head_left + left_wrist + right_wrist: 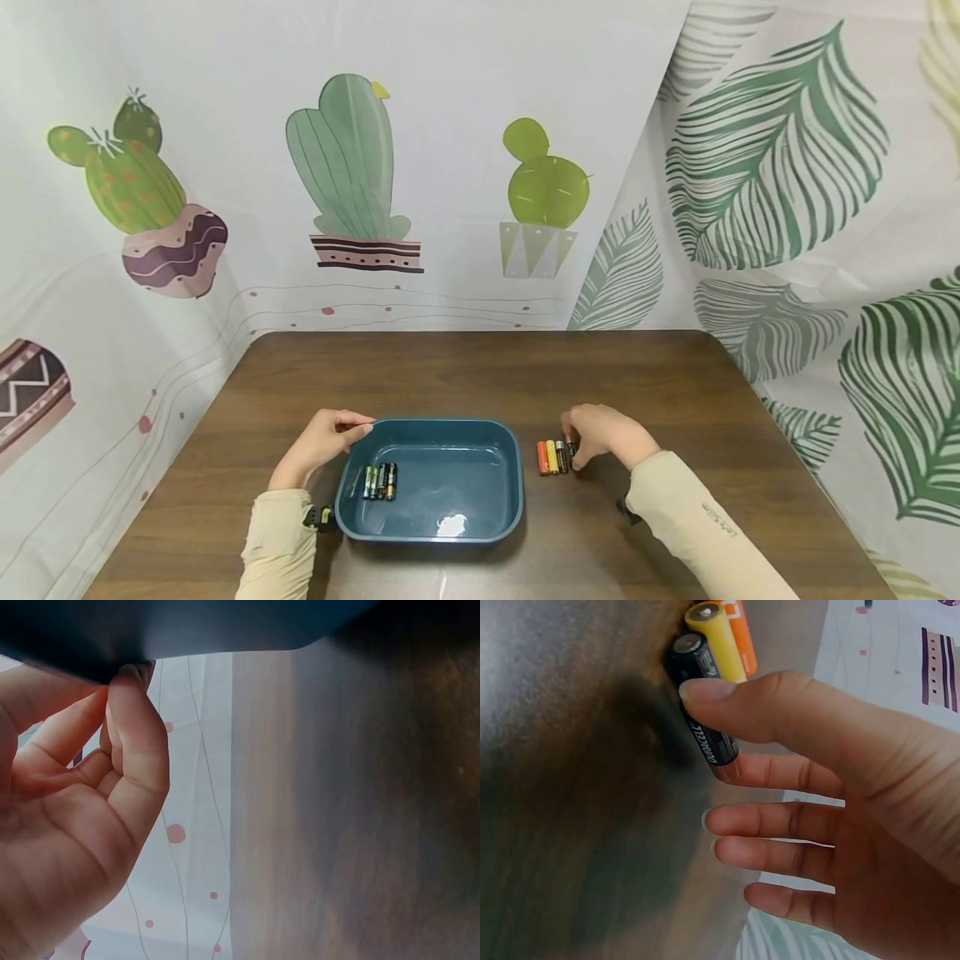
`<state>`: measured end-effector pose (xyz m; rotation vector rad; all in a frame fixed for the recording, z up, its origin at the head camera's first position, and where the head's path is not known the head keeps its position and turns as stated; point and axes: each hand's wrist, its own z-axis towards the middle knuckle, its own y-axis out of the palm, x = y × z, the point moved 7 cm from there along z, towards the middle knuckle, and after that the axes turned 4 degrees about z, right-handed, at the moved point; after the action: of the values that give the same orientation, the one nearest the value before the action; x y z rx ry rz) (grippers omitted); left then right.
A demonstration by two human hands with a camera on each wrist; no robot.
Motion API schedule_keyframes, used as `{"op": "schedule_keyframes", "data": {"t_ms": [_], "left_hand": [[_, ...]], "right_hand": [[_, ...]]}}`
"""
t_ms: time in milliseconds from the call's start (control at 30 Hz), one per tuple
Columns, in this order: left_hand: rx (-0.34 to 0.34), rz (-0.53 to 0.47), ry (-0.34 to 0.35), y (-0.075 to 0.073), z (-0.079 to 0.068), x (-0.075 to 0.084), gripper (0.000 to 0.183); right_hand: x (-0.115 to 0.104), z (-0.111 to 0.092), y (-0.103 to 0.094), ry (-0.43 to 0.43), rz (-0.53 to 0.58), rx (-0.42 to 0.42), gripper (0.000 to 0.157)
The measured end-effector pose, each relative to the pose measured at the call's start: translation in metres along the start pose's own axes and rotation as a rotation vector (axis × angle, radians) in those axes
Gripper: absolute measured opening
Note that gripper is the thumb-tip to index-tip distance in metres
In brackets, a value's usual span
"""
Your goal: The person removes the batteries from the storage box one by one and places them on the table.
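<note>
A blue rectangular tray (429, 536) stands on the table, with a short row of AA-size batteries (380, 482) lying inside at its left. My left hand (327, 440) pinches the tray's far left corner between thumb and fingers; in the left wrist view the thumb presses up at the tray's rim (247, 630). Right of the tray, my right hand (606, 433) pinches a black battery with a copper end (705, 727), thumb across it and index finger at the copper end. The other fingers are spread apart. Beside it lie a yellow battery (552, 457) and an orange battery (542, 458).
The brown wooden table (480, 375) reaches back to a white cloth backdrop (457, 167) printed with cacti and leaves. A dark battery with a silver end (562, 457) lies in the row beside the right hand.
</note>
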<state>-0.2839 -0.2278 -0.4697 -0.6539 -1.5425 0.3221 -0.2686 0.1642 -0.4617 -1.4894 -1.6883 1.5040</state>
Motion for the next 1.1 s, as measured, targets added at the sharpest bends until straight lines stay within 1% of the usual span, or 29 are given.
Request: {"op": "schedule_keyframes", "data": {"t_ms": [33, 67, 233, 267, 300, 433, 700, 867, 1000, 1100], "left_hand": [[0.0, -0.002, -0.004, 0.0002, -0.0003, 0.0002, 0.02], [-0.001, 0.0, -0.003, 0.0001, -0.0026, 0.0049, 0.02], [-0.002, 0.005, 0.002, 0.0011, -0.0027, 0.0051, 0.02], [0.001, 0.004, -0.001, 0.001, -0.0022, 0.0043, 0.019], [0.001, 0.002, -0.003, 0.0012, 0.0, -0.0007, 0.019], [0.001, -0.006, -0.01, 0.0007, 0.0005, -0.003, 0.018], [-0.003, -0.006, 0.0, 0.0002, 0.0005, -0.0027, 0.018], [-0.002, -0.009, -0.012, -0.0003, 0.0017, -0.0041, 0.017], [0.0, -0.007, -0.01, -0.0005, 0.0021, -0.0046, 0.017], [-0.002, -0.004, 0.004, -0.0002, 0.0019, -0.0034, 0.018]], "right_hand": [[0.0, 0.0005, 0.0013, 0.0, -0.001, -0.002, 0.034], [0.0002, 0.0014, 0.0026, 0.004, 0.003, -0.003, 0.034], [0.0005, 0.0024, 0.0061, 0.018, 0.006, -0.004, 0.035], [0.0004, 0.0022, 0.0064, 0.019, 0.007, -0.003, 0.036], [0.0003, 0.0018, 0.0066, 0.019, 0.005, -0.004, 0.036], [-0.0003, 0.0008, 0.0073, 0.016, -0.001, -0.005, 0.037], [-0.0016, 0.0004, 0.0074, 0.005, -0.003, 0.0, 0.038], [-0.0013, -0.0006, 0.0074, 0.013, -0.002, -0.006, 0.039], [-0.0003, -0.0007, 0.0068, 0.019, -0.012, -0.004, 0.042], [0.0012, -0.0003, 0.007, 0.027, -0.016, -0.002, 0.044]]}}
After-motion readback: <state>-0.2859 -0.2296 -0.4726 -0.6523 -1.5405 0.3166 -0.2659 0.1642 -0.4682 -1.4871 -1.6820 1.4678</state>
